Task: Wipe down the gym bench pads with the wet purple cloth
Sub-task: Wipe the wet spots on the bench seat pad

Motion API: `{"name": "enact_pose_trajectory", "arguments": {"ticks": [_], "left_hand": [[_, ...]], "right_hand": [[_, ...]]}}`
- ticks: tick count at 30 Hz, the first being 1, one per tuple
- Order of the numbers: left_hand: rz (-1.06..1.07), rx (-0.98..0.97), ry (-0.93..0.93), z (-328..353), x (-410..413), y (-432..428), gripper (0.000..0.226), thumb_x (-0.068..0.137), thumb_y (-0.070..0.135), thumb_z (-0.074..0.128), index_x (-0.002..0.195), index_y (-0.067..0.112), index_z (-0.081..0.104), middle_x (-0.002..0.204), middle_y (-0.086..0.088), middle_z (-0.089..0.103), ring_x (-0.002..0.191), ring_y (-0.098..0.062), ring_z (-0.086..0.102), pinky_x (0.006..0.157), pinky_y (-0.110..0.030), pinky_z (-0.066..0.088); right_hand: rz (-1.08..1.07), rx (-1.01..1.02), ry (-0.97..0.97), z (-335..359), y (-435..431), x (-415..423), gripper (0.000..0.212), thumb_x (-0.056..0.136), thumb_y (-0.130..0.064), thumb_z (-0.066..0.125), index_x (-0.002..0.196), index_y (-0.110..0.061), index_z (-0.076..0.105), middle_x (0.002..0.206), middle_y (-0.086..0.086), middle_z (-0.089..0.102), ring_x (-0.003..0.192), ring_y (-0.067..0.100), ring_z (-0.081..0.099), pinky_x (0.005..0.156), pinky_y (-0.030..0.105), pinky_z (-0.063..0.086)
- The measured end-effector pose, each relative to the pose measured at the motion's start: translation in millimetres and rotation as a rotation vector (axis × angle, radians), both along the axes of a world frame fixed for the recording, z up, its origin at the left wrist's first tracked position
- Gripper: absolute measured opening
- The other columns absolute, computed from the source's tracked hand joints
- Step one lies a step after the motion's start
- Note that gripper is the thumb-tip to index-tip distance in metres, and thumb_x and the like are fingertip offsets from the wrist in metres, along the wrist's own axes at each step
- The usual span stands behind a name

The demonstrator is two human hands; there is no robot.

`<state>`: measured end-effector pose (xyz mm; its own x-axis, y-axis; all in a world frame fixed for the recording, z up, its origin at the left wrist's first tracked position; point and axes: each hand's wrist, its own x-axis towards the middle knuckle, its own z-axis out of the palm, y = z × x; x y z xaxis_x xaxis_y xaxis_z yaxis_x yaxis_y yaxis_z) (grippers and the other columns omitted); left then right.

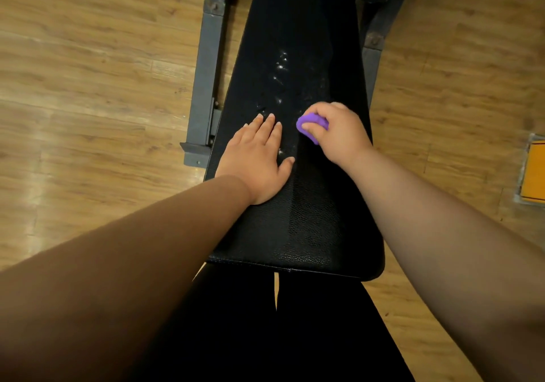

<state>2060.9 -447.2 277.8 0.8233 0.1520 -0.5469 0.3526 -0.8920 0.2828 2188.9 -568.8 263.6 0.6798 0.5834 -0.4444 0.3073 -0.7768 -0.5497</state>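
Purple cloth (pixel 312 126) sits bunched in your right hand (pixel 336 133), fingers curled round it, pressed to the black bench pad (pixel 309 219) at centre. Your left hand (pixel 259 157) lies flat at nine o'clock beside it, fingers spread. Wet droplets (pixel 280 68) glisten toward twelve o'clock.

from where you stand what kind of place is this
Most likely a gym or workout room: a long black padded bench sits on a grey metal frame over wood-look flooring; the right hand holds a purple cloth.
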Motion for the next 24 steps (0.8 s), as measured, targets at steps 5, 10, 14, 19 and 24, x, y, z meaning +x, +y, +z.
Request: {"name": "enact_pose_trajectory", "arguments": {"ticks": [5, 10, 14, 19, 24], "left_hand": [[-0.007, 0.002, 0.003, 0.9, 0.5, -0.9, 0.07, 0.099, 0.053, 0.024, 0.155, 0.014, 0.007, 0.163, -0.004, 0.002, 0.15, -0.019, -0.003, 0.121, -0.035, 0.001], [-0.006, 0.024, 0.011, 2.5, 1.0, -2.1, 0.07, 0.099, 0.053, 0.024, 0.155, 0.014, 0.007, 0.163, -0.004, 0.001, 0.15, -0.019, -0.003, 0.121, -0.034, 0.002], [-0.005, 0.02, 0.035, 3.7, 2.9, -3.1, 0.07, 0.099, 0.054, 0.023, 0.155, 0.016, 0.006, 0.163, -0.003, 0.0, 0.15, -0.018, -0.004, 0.121, -0.034, 0.0], [-0.005, 0.025, 0.03, 6.8, 9.0, 0.0, 0.07, 0.097, 0.053, 0.034, 0.154, 0.015, 0.019, 0.162, -0.003, 0.014, 0.149, -0.019, 0.009, 0.118, -0.033, 0.009], [0.069, 0.005, 0.012, -3.8, 34.6, 0.0, 0.07, 0.098, 0.052, 0.035, 0.154, 0.013, 0.018, 0.162, -0.004, 0.016, 0.149, -0.02, 0.01, 0.12, -0.033, 0.009]], "right_hand": [[-0.044, 0.062, 0.027, 9.5, -27.2, -18.2, 0.014, 0.09, -0.021, 0.065, 0.102, -0.023, 0.069, 0.1, -0.007, 0.055, 0.091, 0.006, 0.049, 0.075, 0.008, 0.034], [0.05, 0.1, 0.047, 6.8, -30.6, -10.2, 0.014, 0.089, -0.021, 0.065, 0.103, -0.02, 0.07, 0.098, -0.004, 0.056, 0.09, 0.007, 0.049, 0.07, 0.008, 0.032], [0.077, 0.046, 0.053, -11.0, -3.4, 17.9, 0.019, 0.093, -0.024, 0.06, 0.11, -0.019, 0.066, 0.108, 0.001, 0.057, 0.097, 0.014, 0.053, 0.08, 0.02, 0.035], [0.083, 0.115, 0.084, 5.8, -45.6, -1.9, 0.016, 0.091, -0.022, 0.063, 0.106, -0.022, 0.069, 0.101, -0.005, 0.056, 0.093, 0.008, 0.05, 0.076, 0.017, 0.032], [0.128, 0.137, 0.061, -6.6, -34.0, 14.7, 0.017, 0.09, -0.021, 0.065, 0.105, -0.016, 0.069, 0.098, 0.004, 0.056, 0.092, 0.018, 0.054, 0.075, 0.024, 0.036]]}}
